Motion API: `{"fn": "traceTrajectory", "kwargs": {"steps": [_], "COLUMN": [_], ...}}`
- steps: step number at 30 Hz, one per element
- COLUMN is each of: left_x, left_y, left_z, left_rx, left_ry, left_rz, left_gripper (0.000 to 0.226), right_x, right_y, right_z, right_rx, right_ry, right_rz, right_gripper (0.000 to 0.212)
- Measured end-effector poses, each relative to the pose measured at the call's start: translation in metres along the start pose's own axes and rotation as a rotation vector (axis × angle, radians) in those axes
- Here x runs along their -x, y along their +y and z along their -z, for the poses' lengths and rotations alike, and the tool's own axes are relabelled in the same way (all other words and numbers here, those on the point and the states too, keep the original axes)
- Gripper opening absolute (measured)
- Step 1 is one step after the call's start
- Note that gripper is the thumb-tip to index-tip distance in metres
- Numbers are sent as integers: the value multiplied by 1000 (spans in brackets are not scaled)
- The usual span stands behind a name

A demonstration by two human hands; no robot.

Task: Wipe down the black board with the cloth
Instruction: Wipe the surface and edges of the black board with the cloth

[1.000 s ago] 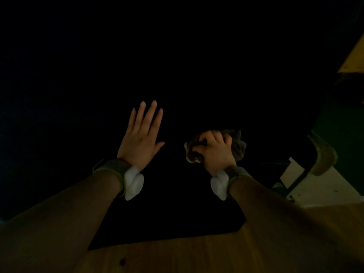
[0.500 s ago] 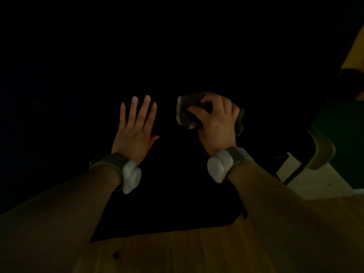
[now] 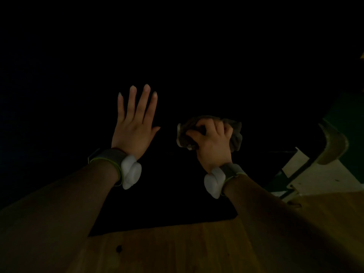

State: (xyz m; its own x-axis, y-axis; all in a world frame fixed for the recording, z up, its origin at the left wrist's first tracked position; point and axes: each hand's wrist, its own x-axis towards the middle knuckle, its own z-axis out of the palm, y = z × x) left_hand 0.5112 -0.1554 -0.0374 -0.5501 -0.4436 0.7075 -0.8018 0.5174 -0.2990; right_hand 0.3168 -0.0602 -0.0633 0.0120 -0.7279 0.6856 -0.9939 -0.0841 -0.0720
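Centrally, black board [image 3: 177, 66] fills the dim far scene. Cloth [image 3: 235, 134], bunched, lies on it right of centre, gripped by right hand [image 3: 213, 142]. Left hand [image 3: 134, 127] rests flat, fingers straight. Wooden table [image 3: 177, 249] near.

You will find no writing, label, brand, number or sign to read here, neither on the flat black board [image 3: 177, 198] nor on the crumpled grey cloth [image 3: 235, 135].
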Motion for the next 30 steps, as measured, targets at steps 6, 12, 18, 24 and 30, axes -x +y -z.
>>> {"fn": "traceTrajectory", "kwargs": {"steps": [6, 12, 18, 24, 30], "left_x": [0, 0, 0, 0, -1], "left_y": [-1, -3, 0, -1, 0], "left_z": [-2, -6, -7, -3, -2], "left_rx": [15, 27, 45, 34, 32], "left_ry": [7, 27, 22, 11, -4], "left_rz": [1, 4, 3, 7, 12], "left_gripper": [87, 88, 89, 85, 86], "right_x": [34, -11, -15, 16, 26], "right_y": [10, 9, 2, 3, 9], "right_z": [-6, 28, 23, 1, -6], "right_rx": [-88, -173, -76, -81, -110], "right_ry": [-390, 263, 160, -196, -277], "right_rz": [39, 30, 19, -13, 40], "right_gripper": [29, 29, 29, 27, 28]}}
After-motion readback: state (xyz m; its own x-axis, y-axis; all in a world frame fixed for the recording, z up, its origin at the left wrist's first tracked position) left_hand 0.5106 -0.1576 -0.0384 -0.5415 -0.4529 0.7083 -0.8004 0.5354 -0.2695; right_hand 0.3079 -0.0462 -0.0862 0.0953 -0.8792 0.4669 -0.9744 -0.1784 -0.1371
